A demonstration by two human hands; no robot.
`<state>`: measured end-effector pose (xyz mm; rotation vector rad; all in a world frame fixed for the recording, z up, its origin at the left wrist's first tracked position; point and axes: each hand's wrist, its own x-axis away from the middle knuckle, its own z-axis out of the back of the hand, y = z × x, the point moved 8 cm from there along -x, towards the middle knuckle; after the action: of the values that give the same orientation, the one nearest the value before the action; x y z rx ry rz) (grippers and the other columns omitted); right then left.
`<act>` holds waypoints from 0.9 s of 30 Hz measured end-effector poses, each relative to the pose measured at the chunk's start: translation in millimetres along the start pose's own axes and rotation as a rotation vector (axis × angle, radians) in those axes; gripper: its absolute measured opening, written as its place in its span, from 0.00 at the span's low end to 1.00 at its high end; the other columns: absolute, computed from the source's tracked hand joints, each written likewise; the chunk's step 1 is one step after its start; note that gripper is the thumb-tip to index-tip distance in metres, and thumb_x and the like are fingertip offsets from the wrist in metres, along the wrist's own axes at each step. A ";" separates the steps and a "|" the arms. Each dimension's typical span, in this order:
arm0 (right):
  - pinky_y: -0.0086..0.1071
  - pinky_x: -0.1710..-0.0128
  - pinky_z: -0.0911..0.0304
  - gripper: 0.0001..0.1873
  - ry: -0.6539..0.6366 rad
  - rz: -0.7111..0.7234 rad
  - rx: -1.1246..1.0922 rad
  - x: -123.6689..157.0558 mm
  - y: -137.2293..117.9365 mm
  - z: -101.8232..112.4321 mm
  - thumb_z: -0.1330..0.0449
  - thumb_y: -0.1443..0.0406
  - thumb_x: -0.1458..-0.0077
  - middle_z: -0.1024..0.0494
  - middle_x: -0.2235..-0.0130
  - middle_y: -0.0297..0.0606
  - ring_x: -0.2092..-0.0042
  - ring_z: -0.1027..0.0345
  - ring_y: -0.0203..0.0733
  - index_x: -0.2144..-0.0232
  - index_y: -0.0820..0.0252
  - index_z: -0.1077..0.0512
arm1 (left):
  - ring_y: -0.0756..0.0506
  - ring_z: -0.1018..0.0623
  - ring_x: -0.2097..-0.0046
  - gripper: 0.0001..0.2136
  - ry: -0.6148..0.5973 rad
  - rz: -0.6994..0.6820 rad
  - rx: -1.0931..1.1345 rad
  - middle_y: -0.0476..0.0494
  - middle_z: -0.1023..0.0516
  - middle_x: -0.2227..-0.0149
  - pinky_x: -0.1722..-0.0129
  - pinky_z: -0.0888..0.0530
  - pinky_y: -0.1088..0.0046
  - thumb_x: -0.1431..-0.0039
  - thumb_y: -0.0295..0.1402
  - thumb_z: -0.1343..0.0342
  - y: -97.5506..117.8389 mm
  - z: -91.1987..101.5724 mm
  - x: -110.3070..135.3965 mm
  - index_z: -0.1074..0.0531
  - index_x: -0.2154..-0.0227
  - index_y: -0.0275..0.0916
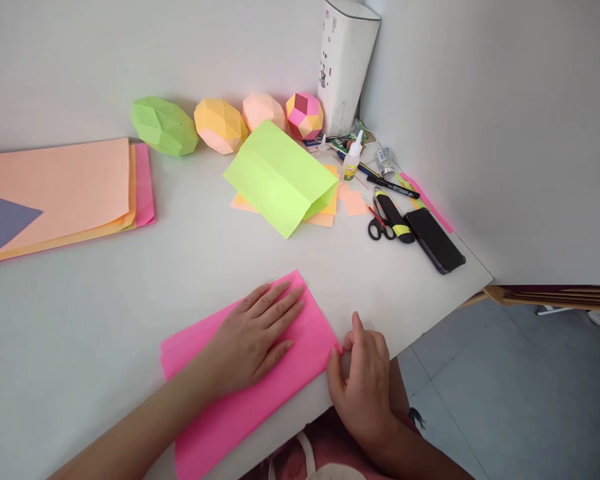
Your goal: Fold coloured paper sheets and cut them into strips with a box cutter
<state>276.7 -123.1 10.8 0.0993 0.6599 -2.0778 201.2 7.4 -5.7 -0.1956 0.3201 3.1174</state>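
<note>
A folded sheet of bright pink paper (300,347) lies at an angle near the front edge of the table. My left hand (260,333) rests flat on top of it, fingers stretched towards its far corner. At the paper's right corner is my right hand (363,380), its thumb and curled fingers closed about the tip while the index finger points up. Beyond the pink paper lies a folded lime green sheet (275,173), partly covering some orange and peach pieces.
Faceted paper shapes, including a green one (164,127), line the wall. Large coloured sheets (80,180) lie left. At right are scissors (380,223), a cutter (395,217), a phone (435,240), a marker (393,187) and a glue bottle (351,160), near a white box (347,67).
</note>
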 end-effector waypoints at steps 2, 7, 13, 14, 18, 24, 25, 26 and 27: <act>0.48 0.61 0.36 0.31 -0.011 -0.005 0.026 1.1 1.4 -0.7 0.48 0.69 0.43 0.31 0.66 0.42 0.62 0.40 0.47 0.39 0.70 0.51 | 0.38 0.51 0.34 0.27 -0.005 0.000 -0.005 0.42 0.54 0.33 0.36 0.50 0.56 0.34 0.39 0.57 0.0 -0.6 0.4 0.53 0.35 0.39; 0.59 0.48 0.44 0.32 -0.016 -0.013 0.152 2.8 5.0 -1.4 0.48 0.66 0.44 0.37 0.47 0.57 0.42 0.48 0.60 0.39 0.71 0.51 | 0.36 0.53 0.33 0.34 -0.022 -0.014 0.001 0.40 0.56 0.33 0.37 0.52 0.55 0.37 0.49 0.56 0.4 -2.7 2.0 0.57 0.34 0.37; 0.62 0.44 0.48 0.35 -0.079 0.011 0.209 2.1 4.1 -6.0 0.50 0.67 0.43 0.44 0.40 0.61 0.36 0.59 0.63 0.37 0.75 0.57 | 0.32 0.53 0.34 0.48 -0.037 -0.020 0.028 0.36 0.56 0.33 0.37 0.54 0.52 0.48 0.64 0.57 0.4 -5.1 2.8 0.59 0.34 0.35; 0.62 0.44 0.49 0.35 -0.088 0.013 0.214 2.2 3.8 -6.3 0.51 0.67 0.43 0.45 0.39 0.61 0.36 0.60 0.63 0.37 0.75 0.58 | 0.32 0.53 0.34 0.48 -0.039 -0.020 0.030 0.36 0.56 0.33 0.37 0.54 0.52 0.49 0.65 0.57 0.5 -5.3 2.9 0.59 0.34 0.35; 0.64 0.44 0.49 0.37 -0.116 0.023 0.221 2.7 3.2 -6.7 0.51 0.68 0.44 0.48 0.38 0.62 0.35 0.63 0.65 0.36 0.76 0.61 | 0.32 0.53 0.34 0.48 -0.044 -0.020 0.034 0.36 0.56 0.33 0.37 0.54 0.52 0.49 0.65 0.57 0.8 -5.4 3.1 0.59 0.34 0.35; 0.64 0.44 0.48 0.39 -0.155 0.057 0.212 4.7 4.3 -7.2 0.52 0.69 0.45 0.50 0.37 0.60 0.35 0.63 0.64 0.36 0.75 0.63 | 0.32 0.53 0.34 0.48 -0.039 -0.020 0.038 0.37 0.56 0.33 0.37 0.55 0.53 0.49 0.65 0.58 -0.1 -5.7 2.7 0.60 0.34 0.35; 0.63 0.43 0.48 0.39 -0.158 0.059 0.207 5.0 4.7 -7.2 0.52 0.69 0.45 0.49 0.37 0.60 0.35 0.63 0.63 0.36 0.75 0.62 | 0.32 0.53 0.34 0.48 -0.039 -0.020 0.040 0.36 0.56 0.33 0.37 0.54 0.53 0.49 0.65 0.58 -0.1 -5.8 2.7 0.60 0.34 0.35; 0.62 0.43 0.48 0.38 -0.159 0.060 0.203 5.1 5.0 -7.0 0.51 0.69 0.45 0.49 0.37 0.60 0.35 0.62 0.63 0.36 0.76 0.62 | 0.32 0.53 0.34 0.48 -0.040 -0.022 0.040 0.36 0.56 0.33 0.37 0.54 0.53 0.49 0.65 0.58 0.1 -6.0 2.7 0.59 0.34 0.34; 0.61 0.43 0.48 0.38 -0.158 0.060 0.200 5.2 5.2 -6.8 0.51 0.69 0.45 0.49 0.37 0.60 0.35 0.62 0.62 0.36 0.76 0.61 | 0.32 0.53 0.34 0.49 -0.040 -0.024 0.041 0.36 0.55 0.33 0.37 0.54 0.53 0.49 0.65 0.58 0.3 -6.0 2.8 0.59 0.34 0.34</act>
<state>276.7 -125.9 1.3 0.0666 0.3485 -2.0640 199.1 5.8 -11.8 -0.1353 0.3770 3.0833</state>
